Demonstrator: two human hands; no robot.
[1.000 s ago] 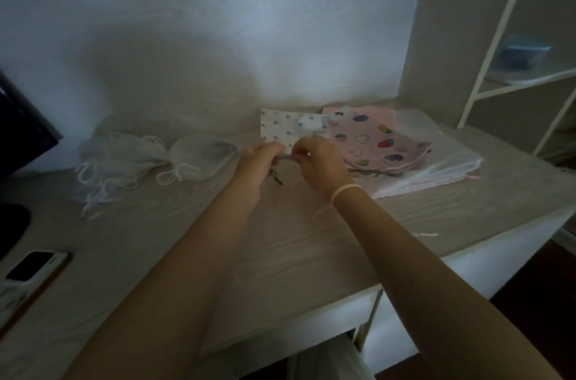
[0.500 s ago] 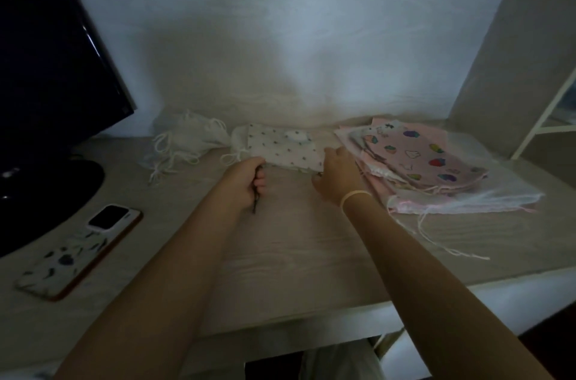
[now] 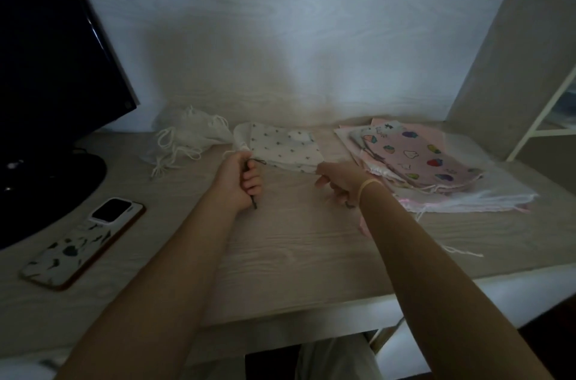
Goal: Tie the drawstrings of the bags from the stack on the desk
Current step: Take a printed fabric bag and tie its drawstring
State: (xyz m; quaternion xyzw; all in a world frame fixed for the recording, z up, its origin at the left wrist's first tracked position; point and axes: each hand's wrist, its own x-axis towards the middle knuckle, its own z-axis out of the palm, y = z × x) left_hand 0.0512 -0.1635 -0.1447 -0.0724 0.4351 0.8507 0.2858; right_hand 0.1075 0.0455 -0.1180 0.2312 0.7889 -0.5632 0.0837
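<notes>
Left hand and right hand each grip one dark drawstring of one star-print bag.

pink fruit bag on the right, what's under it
The pink fruit bag tops a stack of flat bags: pale and pink edges and loose strings stick out beneath. How many there are, and their prints, is covered.

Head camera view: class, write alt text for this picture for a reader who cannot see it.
A person's left hand grips a dark drawstring of a white star-print bag on a pale wooden desk, while the right hand holds the bag's other side. A stack of flat bags lies to the right; white tied bags, a phone and a monitor sit left.
</notes>
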